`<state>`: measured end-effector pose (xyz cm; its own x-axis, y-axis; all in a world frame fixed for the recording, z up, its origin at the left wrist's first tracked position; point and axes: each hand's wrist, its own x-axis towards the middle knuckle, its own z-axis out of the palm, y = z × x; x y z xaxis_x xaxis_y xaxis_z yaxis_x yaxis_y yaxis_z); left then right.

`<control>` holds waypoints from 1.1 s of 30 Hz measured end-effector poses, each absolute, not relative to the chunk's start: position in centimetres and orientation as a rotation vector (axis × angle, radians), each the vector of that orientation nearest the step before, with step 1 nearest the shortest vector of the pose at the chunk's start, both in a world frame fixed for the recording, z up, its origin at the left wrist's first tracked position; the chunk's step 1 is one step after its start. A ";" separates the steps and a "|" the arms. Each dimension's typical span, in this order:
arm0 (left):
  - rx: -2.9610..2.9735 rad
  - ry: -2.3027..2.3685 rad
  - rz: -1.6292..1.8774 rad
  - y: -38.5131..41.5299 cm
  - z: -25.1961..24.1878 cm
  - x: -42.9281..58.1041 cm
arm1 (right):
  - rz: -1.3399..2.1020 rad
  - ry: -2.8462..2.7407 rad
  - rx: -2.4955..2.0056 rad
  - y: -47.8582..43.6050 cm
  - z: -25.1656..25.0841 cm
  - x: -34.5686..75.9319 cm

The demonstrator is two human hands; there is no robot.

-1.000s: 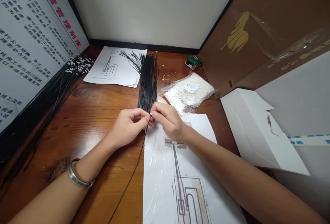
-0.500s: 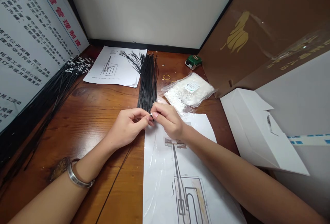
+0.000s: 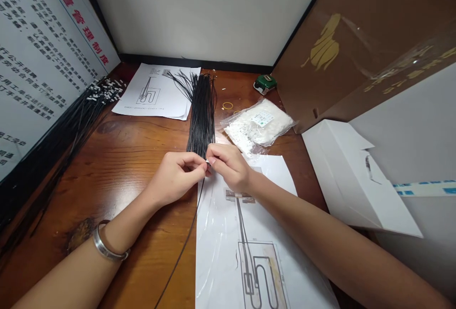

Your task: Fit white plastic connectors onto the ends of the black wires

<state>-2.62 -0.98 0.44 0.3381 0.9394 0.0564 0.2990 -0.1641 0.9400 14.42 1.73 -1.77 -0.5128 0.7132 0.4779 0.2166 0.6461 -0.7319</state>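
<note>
My left hand [image 3: 180,178] pinches the end of a thin black wire [image 3: 194,217] between thumb and fingers. From there the wire trails down toward the near edge of the view. Pressed close beside it, my right hand [image 3: 230,166] has thumb and forefinger closed on a tiny white connector [image 3: 207,161]. The two sets of fingertips meet, so whether the wire sits inside the connector is hidden. Just beyond the hands lies a thick bundle of black wires [image 3: 201,114]. Under the right forearm is a plastic-covered drawing sheet [image 3: 213,252].
A clear bag of small white connectors [image 3: 278,117] lies to the right, below a green tape measure [image 3: 264,84]. Wires with white ends [image 3: 103,91] run along the left panel. Printed sheets [image 3: 124,100], a rubber band [image 3: 227,106] and a white carton [image 3: 342,176] surround the work.
The wire below my left hand has swung right and now bows across the drawing sheet's edge. More of the white connector shows between the fingertips. The view has shifted slightly.
</note>
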 end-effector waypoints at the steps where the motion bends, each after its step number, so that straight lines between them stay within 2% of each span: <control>1: 1.655 1.110 0.853 -0.9 0.5 -2.7 | 0.780 -2.053 -0.726 1.7 -1.7 14.4; 33: 1.486 1.050 0.924 -0.8 0.9 -2.7 | 0.727 -1.964 -0.760 1.7 -1.7 14.4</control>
<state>-2.70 -0.85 0.91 0.3174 0.9481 0.0199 0.1409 -0.0679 0.9877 14.41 1.72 -1.74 -0.4233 0.7429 0.5185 0.2262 0.6409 -0.7335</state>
